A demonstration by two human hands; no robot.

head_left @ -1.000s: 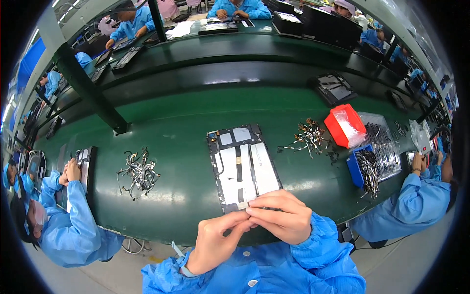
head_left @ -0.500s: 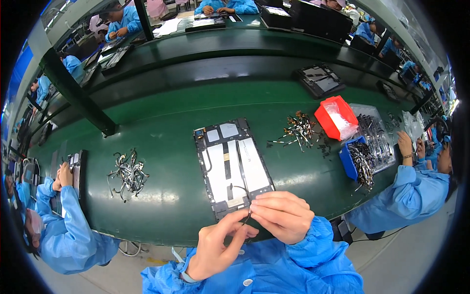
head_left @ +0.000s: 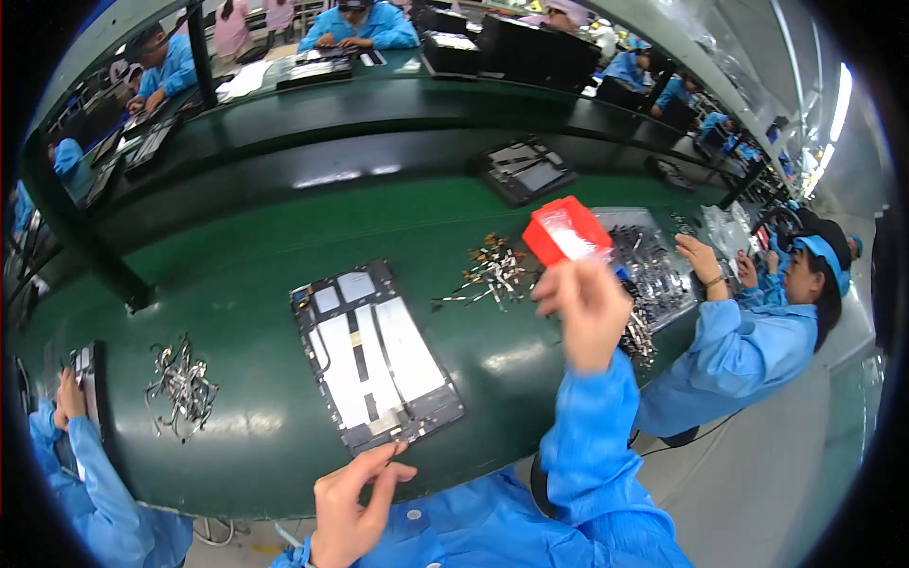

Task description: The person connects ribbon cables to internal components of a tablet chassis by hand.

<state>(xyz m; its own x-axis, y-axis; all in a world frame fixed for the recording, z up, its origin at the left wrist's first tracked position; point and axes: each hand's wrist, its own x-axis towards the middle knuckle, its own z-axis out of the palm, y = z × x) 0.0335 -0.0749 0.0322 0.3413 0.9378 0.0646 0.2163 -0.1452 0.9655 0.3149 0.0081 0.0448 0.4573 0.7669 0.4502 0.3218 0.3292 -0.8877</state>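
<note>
An opened tablet (head_left: pixel 402 346) with white battery panels lies at an angle on the green bench. At its near edge my left hand (head_left: pixel 355 502) is closed in a pinch, with a thin black cable (head_left: pixel 394 452) showing between finger and thumb; most of it is hidden. My right hand (head_left: pixel 589 312) reaches out in the air to the right, nearest to the red bin (head_left: pixel 559 227) and the blue bin behind it. Its fingers are curled but smeared by motion, so what they hold cannot be made out.
Cable piles lie left (head_left: pixel 182 388) and right (head_left: pixel 497 273) of the tablet. A clear tray (head_left: pixel 653 265) of dark parts stands beside the bins. Another device (head_left: pixel 525 170) lies at the back. Co-workers sit on both sides; a post (head_left: pixel 85 237) rises at left.
My right hand has left the tablet's near edge and moved up and right toward the bins. My left hand stays at that edge. The whole view has swung to the right.
</note>
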